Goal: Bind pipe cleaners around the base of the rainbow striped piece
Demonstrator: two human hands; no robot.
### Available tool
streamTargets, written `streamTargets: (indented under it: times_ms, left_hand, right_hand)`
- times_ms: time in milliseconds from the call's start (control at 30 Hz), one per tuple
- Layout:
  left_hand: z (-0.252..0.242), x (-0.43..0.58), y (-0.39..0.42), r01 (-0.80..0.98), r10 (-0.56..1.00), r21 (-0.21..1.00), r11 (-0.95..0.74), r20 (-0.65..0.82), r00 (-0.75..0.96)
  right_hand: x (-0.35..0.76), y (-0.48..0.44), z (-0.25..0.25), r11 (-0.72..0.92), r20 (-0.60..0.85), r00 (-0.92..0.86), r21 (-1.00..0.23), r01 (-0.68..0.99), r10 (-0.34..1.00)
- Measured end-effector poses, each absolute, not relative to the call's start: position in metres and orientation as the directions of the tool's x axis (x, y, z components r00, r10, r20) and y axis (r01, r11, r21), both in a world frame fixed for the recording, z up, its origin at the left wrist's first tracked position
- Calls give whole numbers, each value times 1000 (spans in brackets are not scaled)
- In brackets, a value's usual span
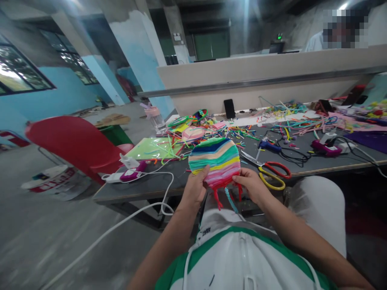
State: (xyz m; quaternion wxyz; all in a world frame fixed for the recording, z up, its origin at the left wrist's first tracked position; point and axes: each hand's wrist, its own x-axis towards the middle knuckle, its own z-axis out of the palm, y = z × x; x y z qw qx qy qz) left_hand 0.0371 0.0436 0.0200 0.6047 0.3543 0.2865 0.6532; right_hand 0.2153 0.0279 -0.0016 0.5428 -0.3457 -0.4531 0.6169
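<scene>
I hold a round disc of striped pipe cleaners (pixel 215 159) upright in front of me, above the near edge of the grey table (pixel 145 186). Its bands run blue, green, yellow, pink and red, and loose red and blue ends hang from the bottom. My left hand (pixel 196 186) grips its lower left edge with the thumb on the face. At the lower right edge my right hand (pixel 250 183) pinches the red band.
Scissors with red and yellow handles (pixel 270 169) lie just right of the disc. Glue guns (pixel 325 147) with cables, a purple tool (pixel 131 175), a green sheet (pixel 151 149), a phone (pixel 229 108) and scattered pipe cleaners cover the table. A red chair (pixel 75 143) stands left. Another person sits behind the partition (pixel 272 66).
</scene>
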Motion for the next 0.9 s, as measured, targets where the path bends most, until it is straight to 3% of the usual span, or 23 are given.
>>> streamTargets:
  times_ms: [400,567,667,733,833,900]
  left_hand:
    - [14,34,42,-573,998,817,-60,43,-43]
    - [12,29,43,-562,998,825,-57,44,-36]
    - [10,28,44,-560,1000,828,-23,17,-15]
    - [11,29,44,-560,999,828,37,-29,23]
    - [16,31,41,-531,983,829,178,-123,137]
    - [21,28,37,-459,952,843,279,-179,250]
  right_hand:
    - [217,25,-5,-85,-10,-180,-908,-411,984]
    - [228,28,-1,-48,-13,-89,-912,-408,996]
    - [232,27,-1,143,166,-60,-950,-279,984]
    - [235,25,0,378,381,-58,-924,-53,923]
    - [240,23,5,652,640,-154,-692,309,752]
    - [243,20,11,732,708,-236,-555,397,665]
